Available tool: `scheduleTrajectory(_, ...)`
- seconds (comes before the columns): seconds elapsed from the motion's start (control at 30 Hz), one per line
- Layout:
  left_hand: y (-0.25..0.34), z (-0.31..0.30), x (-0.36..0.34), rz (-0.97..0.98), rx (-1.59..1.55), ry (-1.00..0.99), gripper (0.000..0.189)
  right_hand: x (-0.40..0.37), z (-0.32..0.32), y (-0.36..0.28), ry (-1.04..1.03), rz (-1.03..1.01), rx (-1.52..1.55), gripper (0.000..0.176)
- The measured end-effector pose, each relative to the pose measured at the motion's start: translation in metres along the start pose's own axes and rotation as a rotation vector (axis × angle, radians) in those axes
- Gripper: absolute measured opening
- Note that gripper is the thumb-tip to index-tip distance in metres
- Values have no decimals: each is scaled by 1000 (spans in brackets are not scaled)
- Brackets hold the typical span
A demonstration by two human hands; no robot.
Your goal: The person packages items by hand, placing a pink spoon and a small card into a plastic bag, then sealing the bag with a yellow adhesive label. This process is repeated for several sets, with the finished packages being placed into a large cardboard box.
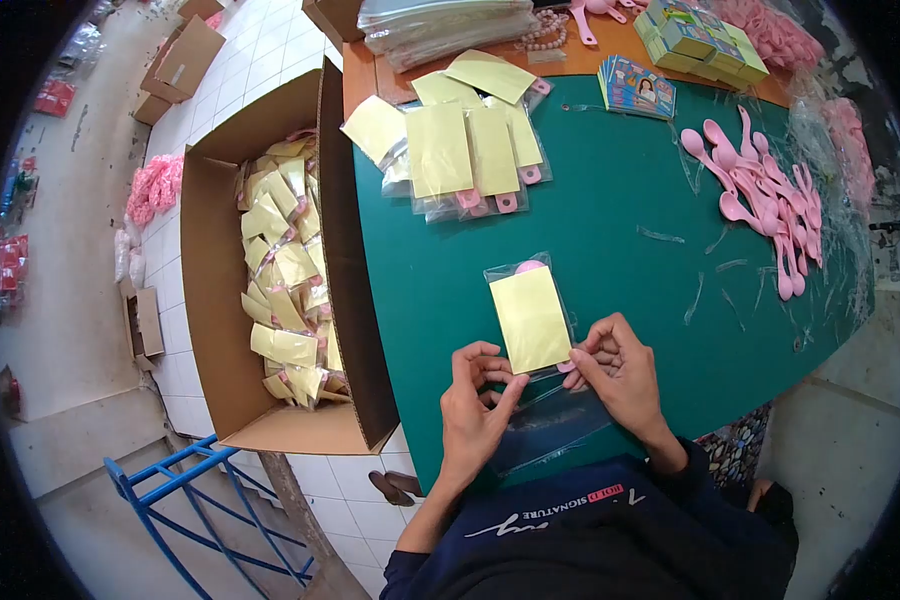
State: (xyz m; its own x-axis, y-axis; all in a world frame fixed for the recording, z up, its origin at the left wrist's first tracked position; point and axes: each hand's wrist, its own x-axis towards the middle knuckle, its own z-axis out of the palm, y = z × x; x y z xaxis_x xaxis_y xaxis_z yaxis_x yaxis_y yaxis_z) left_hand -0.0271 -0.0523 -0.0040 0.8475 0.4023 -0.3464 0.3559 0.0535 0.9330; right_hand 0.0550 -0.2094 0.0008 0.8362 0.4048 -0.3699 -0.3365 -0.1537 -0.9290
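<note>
Packet: clear bag with yellow card (531,318) — flat on the green table (630,260), at 12 o'clock from both hands.
Left hand (478,400): pinches its lower edge.
Right hand (618,372): grips lower right corner.
Carton (260,270): 9 o'clock — filled packets.

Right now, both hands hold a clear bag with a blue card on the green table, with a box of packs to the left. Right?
No. The head view shows the card is yellow, not blue. The left hand and right hand do hold the bag on the green table, with the box of packs to the left.
</note>
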Motion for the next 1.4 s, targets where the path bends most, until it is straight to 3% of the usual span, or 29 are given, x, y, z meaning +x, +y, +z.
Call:
scheduleTrajectory(0.1,-5,-2,-1,16,13,-28,24,-2,1,-1,-19,-4,-28,9)
scheduleTrajectory(0.3,-2,-10,-1,23,129,-151,45,-3,1,-6,-76,-27,-110,35)
scheduleTrajectory(0.4,9,-13,3,167,148,-172,52,0,-6,-18,-149,-9,-109,37)
scheduleTrajectory(0.5,64,-15,30,330,224,-134,53,22,-15,-51,-62,-330,-177,33)
scheduleTrajectory(0.57,88,-19,61,443,276,-55,52,56,-42,-76,96,-531,-425,33)
scheduleTrajectory(0.6,91,-24,73,523,357,-9,53,74,-69,-88,206,-514,-750,36)
scheduleTrajectory(0.63,91,-28,76,641,546,53,47,98,-106,-79,366,-698,-967,30)
scheduleTrajectory(0.7,78,-21,65,675,673,-177,42,123,-180,-57,593,-487,-1575,24)
scheduleTrajectory(0.77,50,0,35,660,708,-333,36,127,-212,-37,605,-453,-1637,19)
scheduleTrajectory(0.9,10,33,8,605,652,-340,34,116,-225,-22,678,-330,-1538,21)
scheduleTrajectory(1.03,1,28,19,559,528,-418,30,96,-256,-14,853,-636,-1410,21)
scheduleTrajectory(1.1,4,24,21,574,514,-414,27,61,-220,-50,909,-678,-1370,18)
scheduleTrajectory(1.2,13,21,24,522,452,-379,19,17,-159,-77,860,-585,-1056,14)
scheduleTrajectory(1.3,14,19,26,414,440,-390,13,-14,-123,-74,643,-563,-894,13)
scheduleTrajectory(1.4,16,18,27,345,405,-390,11,-28,-96,-58,367,-398,-338,15)
